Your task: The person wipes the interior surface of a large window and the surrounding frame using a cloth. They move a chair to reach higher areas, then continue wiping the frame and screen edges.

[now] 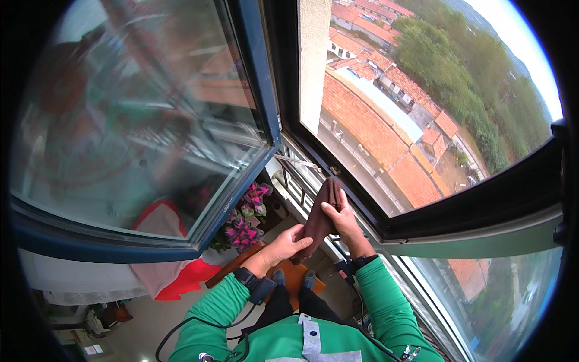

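A dark brown cloth [319, 217] is stretched between my two hands, in front of the open window. My left hand [287, 246] grips its lower end, thumb on top. Higher up, near the black window frame [362, 210], my right hand [341, 217] pinches the folded upper part of the cloth. To the left an open glass sash with a blue frame [239, 188] stands swung inward, its pane streaked and smeary. A metal stay arm [296, 160] lies between that sash and the sill.
My feet stand on a brown wooden chair [296, 276]. Potted plants with pink and green leaves [244, 233] sit below the blue sash. A red and white cloth [181, 276] hangs at the lower left. Cables run from devices at my wrists. Tiled roofs [371, 122] lie far below outside.
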The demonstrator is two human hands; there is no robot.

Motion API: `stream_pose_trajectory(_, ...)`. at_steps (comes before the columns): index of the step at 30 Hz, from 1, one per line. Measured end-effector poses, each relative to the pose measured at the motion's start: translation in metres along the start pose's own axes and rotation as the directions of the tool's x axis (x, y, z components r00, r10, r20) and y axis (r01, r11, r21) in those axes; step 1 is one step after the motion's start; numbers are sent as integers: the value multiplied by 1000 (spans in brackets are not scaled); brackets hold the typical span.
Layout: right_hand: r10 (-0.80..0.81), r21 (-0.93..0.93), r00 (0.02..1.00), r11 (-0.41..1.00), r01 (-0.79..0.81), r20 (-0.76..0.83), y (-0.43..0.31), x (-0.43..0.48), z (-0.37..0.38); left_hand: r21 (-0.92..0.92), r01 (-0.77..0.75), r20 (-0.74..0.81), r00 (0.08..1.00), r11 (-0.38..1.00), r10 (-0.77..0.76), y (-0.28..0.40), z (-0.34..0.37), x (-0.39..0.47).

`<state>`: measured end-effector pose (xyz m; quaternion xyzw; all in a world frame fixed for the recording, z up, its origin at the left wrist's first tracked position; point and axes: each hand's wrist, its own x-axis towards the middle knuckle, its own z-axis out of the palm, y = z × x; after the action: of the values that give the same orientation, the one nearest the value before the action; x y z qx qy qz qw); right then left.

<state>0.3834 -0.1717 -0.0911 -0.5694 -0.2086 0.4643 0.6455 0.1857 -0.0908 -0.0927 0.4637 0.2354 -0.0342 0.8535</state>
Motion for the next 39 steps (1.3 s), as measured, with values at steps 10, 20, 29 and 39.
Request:
stream_pose_trajectory(10, -133, -581, 979, 789, 197, 152, 22, 104, 21, 137, -208, -173, 958, 968, 230, -30, -11, 21)
stream_pose_trajectory(20, -4, -944, 971, 234, 232, 238, -24, 248, 48, 18, -62, -461, 885, 998, 64, -64, -56, -15)
stream_pose_trajectory(29, -11, -956, 966, -147, 255, 259, -20, 290, 99, -4, -26, -449, 893, 1000, 22, -79, -64, -28)
stream_pose_trajectory(39, 27, -935, 963, -237, 265, 266, -3, 252, 84, 46, -25, -464, 885, 999, 44, -73, -73, -26)
